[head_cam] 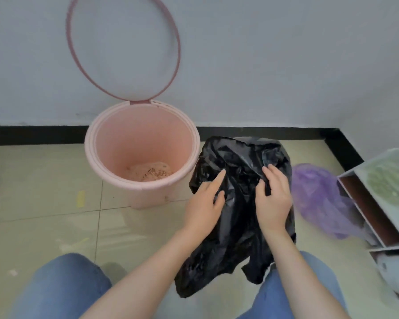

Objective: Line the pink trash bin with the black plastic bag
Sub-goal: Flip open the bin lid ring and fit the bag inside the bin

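Note:
The pink trash bin [115, 176] stands on the floor against the wall, its ring lid [171, 72] swung up and some crumbs lying on its bottom. To its right I hold a crumpled black plastic bag [237, 229] in the air above the floor. My left hand [205, 206] pinches the bag's left side between thumb and fingers, forefinger stretched out. My right hand [273, 199] grips a fold on the bag's right side. The bag hangs down between my knees and is outside the bin.
A purple plastic bag [318, 199] lies on the floor right of the black one. A low white and brown shelf unit [373, 210] stands at the far right. The black skirting runs along the wall. My denim-clad knees fill the bottom of the view.

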### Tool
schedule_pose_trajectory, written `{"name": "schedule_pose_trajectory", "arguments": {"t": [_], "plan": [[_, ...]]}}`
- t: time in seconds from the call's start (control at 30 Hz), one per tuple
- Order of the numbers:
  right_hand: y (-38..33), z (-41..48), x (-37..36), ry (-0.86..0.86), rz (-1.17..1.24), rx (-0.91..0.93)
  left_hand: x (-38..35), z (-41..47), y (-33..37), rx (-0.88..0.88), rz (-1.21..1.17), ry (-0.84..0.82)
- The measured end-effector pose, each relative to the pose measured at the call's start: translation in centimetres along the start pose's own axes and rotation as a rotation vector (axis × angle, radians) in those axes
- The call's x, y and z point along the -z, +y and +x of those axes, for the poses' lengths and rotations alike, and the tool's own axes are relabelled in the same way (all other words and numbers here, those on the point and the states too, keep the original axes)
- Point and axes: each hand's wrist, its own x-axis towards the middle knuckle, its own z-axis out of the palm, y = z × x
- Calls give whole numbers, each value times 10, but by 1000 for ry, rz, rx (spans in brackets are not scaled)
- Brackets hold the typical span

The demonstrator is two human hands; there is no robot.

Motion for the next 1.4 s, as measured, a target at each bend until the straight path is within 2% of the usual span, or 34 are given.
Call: {"name": "schedule_pose_trajectory", "arguments": {"t": [0.13, 0.2, 0.27, 0.43, 0.53, 0.6, 0.63, 0.7, 0.73, 0.93, 1.03, 1.13, 1.2, 1.27, 1.33, 1.4], "plan": [[-39, 29, 19, 118, 45, 234, 19, 5, 38, -135, -11, 138], [-60, 40, 24, 161, 84, 283, 34, 6, 57, -202, 23, 236], [-77, 52, 21, 132, 132, 304, 52, 9, 70, -243, 71, 351], [-111, 73, -16, -200, 209, 369, 107, 17, 68, -200, 207, 649], [-123, 71, -49, -520, 178, 438, 127, 28, 48, -76, 446, 727], [-122, 65, -73, -768, 99, 475, 131, 36, 28, 65, 764, 690], [-120, 63, -86, -873, 27, 510, 133, 38, 20, 165, 853, 600], [-112, 60, -111, -1032, -175, 589, 134, 41, -6, 401, 900, 348], [-107, 60, -122, -1088, -270, 621, 135, 41, -25, 462, 914, 255], [-94, 55, -164, -1315, -516, 621, 148, 51, -72, 508, 1075, -122], [-96, 50, -178, -1500, -652, 564, 153, 62, -66, 548, 1034, -335], [-103, 49, -186, -1646, -679, 468, 158, 71, -60, 596, 937, -439], [-107, 52, -187, -1610, -625, 436, 162, 73, -56, 599, 936, -480], [-112, 56, -178, -1491, -488, 410, 165, 78, -59, 551, 943, -489], [-115, 60, -160, -1297, -316, 388, 168, 76, -60, 451, 892, -385], [-108, 63, -137, -1036, -246, 407, 175, 68, -53, 355, 790, -282]]}}
